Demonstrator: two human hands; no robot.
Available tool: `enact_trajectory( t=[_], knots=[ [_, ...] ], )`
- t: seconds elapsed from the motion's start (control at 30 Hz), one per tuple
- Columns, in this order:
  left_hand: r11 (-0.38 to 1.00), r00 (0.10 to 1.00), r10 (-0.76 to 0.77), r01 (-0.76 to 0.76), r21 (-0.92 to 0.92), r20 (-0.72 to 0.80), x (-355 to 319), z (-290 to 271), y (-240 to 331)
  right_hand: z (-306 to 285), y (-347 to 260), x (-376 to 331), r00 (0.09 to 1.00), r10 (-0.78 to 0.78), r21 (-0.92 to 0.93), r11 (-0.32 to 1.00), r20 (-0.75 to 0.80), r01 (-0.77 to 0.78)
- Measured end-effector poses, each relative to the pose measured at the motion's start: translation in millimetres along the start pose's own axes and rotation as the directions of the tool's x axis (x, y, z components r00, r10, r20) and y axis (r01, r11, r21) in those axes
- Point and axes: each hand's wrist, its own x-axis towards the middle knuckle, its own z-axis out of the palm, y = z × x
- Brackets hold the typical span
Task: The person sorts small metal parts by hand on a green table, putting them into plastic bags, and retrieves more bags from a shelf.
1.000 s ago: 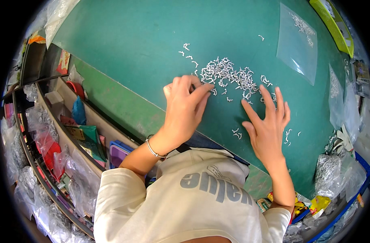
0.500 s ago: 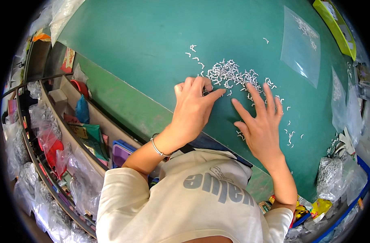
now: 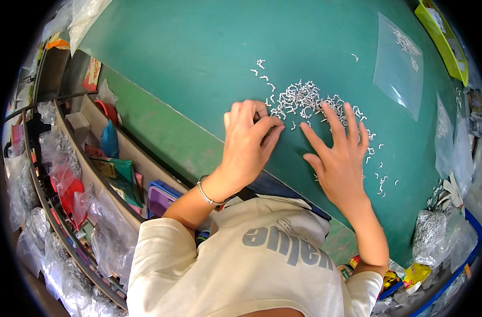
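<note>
A loose pile of small silvery bent metal pieces (image 3: 300, 96) lies on the green tabletop, with strays trailing to its left and right. At the pile's near left edge, my left hand (image 3: 247, 136) has its fingers curled in and its thumb close to them. What those fingers hold, if anything, is hidden. My right hand (image 3: 338, 156) is open, fingers spread, with the fingertips over the pile's right part and a few pieces beside them.
A clear plastic bag (image 3: 398, 68) with similar pieces lies at the far right, near a yellow-green tray (image 3: 446, 45). More filled bags (image 3: 428, 235) crowd the right edge. An open compartment of goods (image 3: 106, 153) runs along the left, below the table edge.
The view has shifted slightly, moving the pile a little to the right. My left fingers have drawn back a bit from the pile, while my right hand stays spread in about the same place.
</note>
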Motion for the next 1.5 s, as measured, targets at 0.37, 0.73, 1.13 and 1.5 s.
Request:
enact_trajectory(
  t=[0.37,0.73,1.13,1.5],
  knots=[
    [0.997,0.999,0.042,-0.044,0.067,0.032,1.7,1.3,0.6,-24.2,-11.2,-44.0,0.975,0.031,0.108,0.993,0.218,-0.056],
    [0.983,0.981,0.124,-0.141,0.113,0.146,18.8,2.8,7.8,-9.7,12.4,-14.8,0.997,0.067,-0.087,0.994,0.033,-0.064],
    [0.987,0.991,0.092,-0.103,0.123,0.092,19.0,4.2,0.7,-8.5,14.2,-19.3,0.994,0.088,-0.088,0.993,0.068,-0.082],
    [0.992,0.996,0.063,-0.069,0.105,0.057,24.7,9.3,6.9,4.2,7.4,4.7,0.999,0.037,-0.024,0.999,-0.001,-0.037]
  ],
)
